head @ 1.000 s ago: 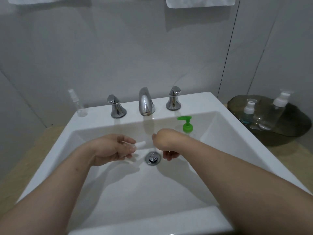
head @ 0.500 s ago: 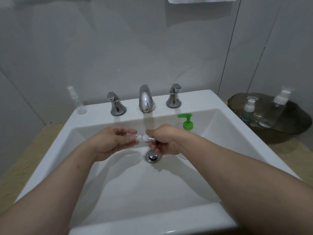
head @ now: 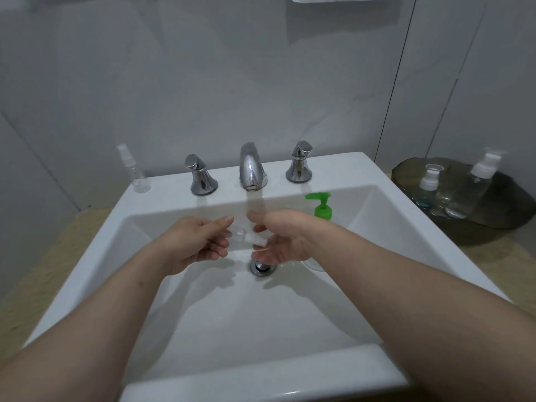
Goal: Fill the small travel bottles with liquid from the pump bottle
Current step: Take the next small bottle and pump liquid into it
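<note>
Over the basin, my left hand [head: 200, 242] grips a small clear travel bottle [head: 240, 234] that lies on its side. Its white spray cap [head: 258, 241] points right and rests against the loosely spread fingers of my right hand [head: 280, 239], whose thumb is lifted above it. The pump bottle with the green pump head [head: 322, 208] stands inside the sink just behind my right wrist, which hides most of its clear body. Another small spray bottle [head: 136, 172] stands on the sink's back left corner.
The white sink [head: 290, 375] has a chrome faucet [head: 251, 168], two handles and a drain [head: 262, 267] under my hands. At the right, a dark tray [head: 493, 221] holds two clear bottles with white pumps [head: 481, 184]. A white towel hangs at the top.
My right hand brought the white cap onto the bottle that my left hand holds. Its fingers have since loosened and spread, and the thumb has lifted. Both hands rose slightly.
</note>
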